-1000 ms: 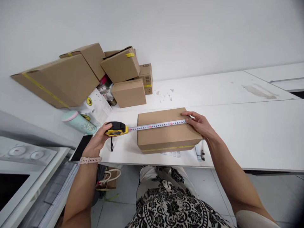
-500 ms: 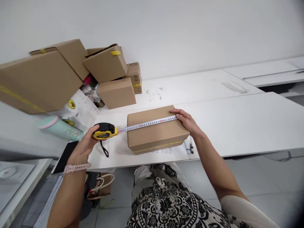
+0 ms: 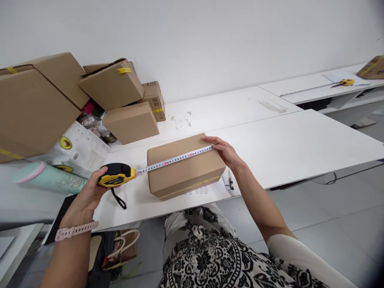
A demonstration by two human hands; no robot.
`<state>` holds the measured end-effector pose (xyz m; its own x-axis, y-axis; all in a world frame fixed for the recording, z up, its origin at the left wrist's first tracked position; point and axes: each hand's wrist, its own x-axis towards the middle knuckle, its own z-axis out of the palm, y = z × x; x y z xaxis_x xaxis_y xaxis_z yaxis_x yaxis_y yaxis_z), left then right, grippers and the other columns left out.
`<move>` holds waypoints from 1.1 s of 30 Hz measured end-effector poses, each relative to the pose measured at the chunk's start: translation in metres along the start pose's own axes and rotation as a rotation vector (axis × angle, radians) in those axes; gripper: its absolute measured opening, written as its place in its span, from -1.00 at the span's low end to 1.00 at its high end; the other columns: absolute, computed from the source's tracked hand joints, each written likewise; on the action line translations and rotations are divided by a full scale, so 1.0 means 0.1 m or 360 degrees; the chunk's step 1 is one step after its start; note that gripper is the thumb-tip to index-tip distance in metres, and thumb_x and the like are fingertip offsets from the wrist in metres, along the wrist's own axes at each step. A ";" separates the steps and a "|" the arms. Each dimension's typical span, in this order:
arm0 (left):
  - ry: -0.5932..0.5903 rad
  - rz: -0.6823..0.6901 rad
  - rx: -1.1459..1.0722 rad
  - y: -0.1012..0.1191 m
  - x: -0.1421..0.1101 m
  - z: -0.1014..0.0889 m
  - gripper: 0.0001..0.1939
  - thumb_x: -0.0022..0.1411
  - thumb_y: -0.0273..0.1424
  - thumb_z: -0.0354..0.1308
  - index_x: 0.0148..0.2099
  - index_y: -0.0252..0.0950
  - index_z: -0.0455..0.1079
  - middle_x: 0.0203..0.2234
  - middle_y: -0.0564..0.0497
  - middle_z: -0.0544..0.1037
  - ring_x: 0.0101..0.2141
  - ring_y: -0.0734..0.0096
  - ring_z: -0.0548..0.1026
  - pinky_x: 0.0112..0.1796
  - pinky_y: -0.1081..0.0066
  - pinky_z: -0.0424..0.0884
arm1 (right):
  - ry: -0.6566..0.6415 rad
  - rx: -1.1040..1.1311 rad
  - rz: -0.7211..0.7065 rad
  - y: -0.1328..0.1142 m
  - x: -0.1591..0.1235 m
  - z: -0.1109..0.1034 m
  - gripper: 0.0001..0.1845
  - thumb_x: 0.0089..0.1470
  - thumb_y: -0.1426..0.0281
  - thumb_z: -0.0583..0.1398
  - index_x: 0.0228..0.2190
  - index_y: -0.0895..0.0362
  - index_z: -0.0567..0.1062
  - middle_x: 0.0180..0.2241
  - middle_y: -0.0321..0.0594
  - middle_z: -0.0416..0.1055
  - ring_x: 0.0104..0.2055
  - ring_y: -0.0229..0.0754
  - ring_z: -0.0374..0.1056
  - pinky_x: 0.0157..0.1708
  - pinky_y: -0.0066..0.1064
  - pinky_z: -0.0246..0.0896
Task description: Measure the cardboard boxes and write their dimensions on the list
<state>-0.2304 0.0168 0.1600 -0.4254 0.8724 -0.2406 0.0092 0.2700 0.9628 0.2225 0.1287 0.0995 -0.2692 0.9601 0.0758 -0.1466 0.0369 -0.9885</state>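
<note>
The box (image 3: 187,176) sits on the surface (image 3: 288,148) between the two hands, its long axis running left to right, the right end slightly farther from the body; the right hand (image 3: 225,153) is nearer, touching that end, its thumb and fingers closed on the end of the blade (image 3: 174,161) at the box's top edge; the left hand (image 3: 87,196) grips the tape case (image 3: 116,175) off the left end, apart from the box; the blade spans the gap and lies lengthwise over the top; the box's front is near the surface's near edge; a bottle (image 3: 57,179) and carton (image 3: 79,142) crowd the left, while the surface stretches away right.
</note>
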 end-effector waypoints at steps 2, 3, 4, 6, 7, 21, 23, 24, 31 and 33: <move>0.0043 -0.0031 -0.0029 0.02 -0.02 0.02 -0.57 -0.09 -0.06 0.42 -0.23 -0.23 0.56 -0.35 -0.02 0.67 -0.31 0.15 0.60 -0.37 0.31 0.59 | 0.0008 -0.0033 -0.0001 0.00 -0.01 0.00 -0.57 0.04 0.33 0.19 -0.02 -0.08 0.58 0.22 -0.34 0.46 0.29 -0.02 0.28 0.26 -0.06 0.21; 0.0054 -0.0046 -0.0042 0.03 -0.03 0.03 -0.57 -0.09 -0.07 0.41 -0.23 -0.23 0.56 -0.36 -0.02 0.67 -0.31 0.14 0.60 -0.37 0.31 0.59 | 0.0014 -0.0054 -0.0006 0.01 -0.01 0.00 -0.58 0.05 0.32 0.19 -0.03 -0.08 0.58 0.21 -0.34 0.46 0.30 -0.03 0.28 0.26 -0.07 0.20; 0.0040 -0.0044 -0.0044 0.04 -0.05 0.05 -0.58 -0.07 -0.07 0.40 -0.23 -0.24 0.57 -0.36 -0.03 0.67 -0.31 0.13 0.60 -0.37 0.30 0.58 | 0.0021 -0.0079 -0.0011 0.01 -0.02 0.01 -0.60 0.07 0.31 0.19 -0.03 -0.08 0.58 0.22 -0.34 0.46 0.31 -0.04 0.26 0.27 -0.08 0.19; 0.0012 -0.0022 -0.0061 0.06 -0.09 0.07 -0.60 -0.05 -0.08 0.38 -0.25 -0.25 0.58 -0.35 -0.05 0.67 -0.31 0.14 0.60 -0.36 0.31 0.57 | 0.0034 -0.0131 -0.0020 0.02 -0.03 0.00 -0.62 0.10 0.29 0.19 -0.03 -0.09 0.58 0.23 -0.36 0.44 0.33 -0.04 0.23 0.29 -0.09 0.16; 0.0013 -0.0007 -0.0079 0.06 -0.10 0.08 -0.62 -0.05 -0.10 0.38 -0.25 -0.26 0.59 -0.35 -0.04 0.67 -0.31 0.16 0.59 -0.35 0.33 0.57 | 0.0037 -0.0157 -0.0025 0.03 -0.04 0.00 -0.63 0.11 0.28 0.20 -0.03 -0.10 0.58 0.24 -0.37 0.43 0.33 -0.04 0.21 0.30 -0.09 0.14; 0.0027 -0.0007 -0.0132 0.05 -0.11 0.08 -0.66 -0.05 -0.14 0.36 -0.28 -0.28 0.57 -0.42 -0.05 0.67 -0.32 0.07 0.63 -0.40 0.28 0.55 | 0.0061 -0.0285 -0.0016 0.01 -0.06 0.03 -0.68 0.18 0.22 0.20 -0.05 -0.14 0.61 0.28 -0.37 0.35 0.38 0.01 0.14 0.32 -0.06 0.08; 0.0040 -0.0016 -0.0152 0.05 -0.12 0.10 -0.67 -0.04 -0.16 0.36 -0.28 -0.28 0.57 -0.43 -0.04 0.68 -0.32 0.08 0.63 -0.39 0.28 0.56 | 0.0052 -0.0301 -0.0032 0.03 -0.06 0.04 -0.67 0.17 0.19 0.21 -0.04 -0.14 0.61 0.28 -0.36 0.35 0.36 0.02 0.16 0.30 -0.05 0.12; 0.0051 -0.0006 -0.0158 0.05 -0.14 0.11 -0.68 -0.04 -0.16 0.36 -0.28 -0.28 0.57 -0.43 -0.03 0.68 -0.31 0.08 0.63 -0.38 0.27 0.57 | 0.0061 -0.0300 -0.0036 0.05 -0.06 0.03 -0.65 0.16 0.17 0.22 -0.02 -0.14 0.59 0.28 -0.33 0.36 0.33 0.03 0.20 0.27 -0.04 0.17; -0.0177 0.0054 0.0016 0.16 -0.66 0.07 -0.40 -0.17 -0.04 0.46 -0.10 -0.27 0.65 -0.19 -0.17 0.70 -0.07 -0.21 0.60 -0.11 0.11 0.57 | 0.0434 -0.0476 -0.0112 -0.15 -0.06 -0.08 -0.65 0.09 0.08 0.30 -0.17 0.03 0.61 -0.25 -0.18 0.56 -0.16 -0.05 0.42 -0.04 -0.11 0.36; -0.0355 0.0074 0.0109 0.18 -0.93 0.12 -0.21 -0.23 -0.02 0.50 0.08 -0.23 0.61 -0.03 -0.19 0.66 0.07 -0.31 0.52 -0.01 0.08 0.53 | 0.0524 -0.0453 -0.0271 -0.39 0.00 -0.11 -0.72 0.09 0.17 0.29 -0.19 0.03 0.62 -0.33 -0.22 0.53 -0.21 -0.10 0.41 -0.05 -0.15 0.35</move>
<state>-0.1796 -0.0540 0.1980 -0.2124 0.9510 -0.2246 0.0889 0.2477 0.9647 0.2384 0.1304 0.1365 0.0595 0.9689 0.2403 0.1171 0.2323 -0.9656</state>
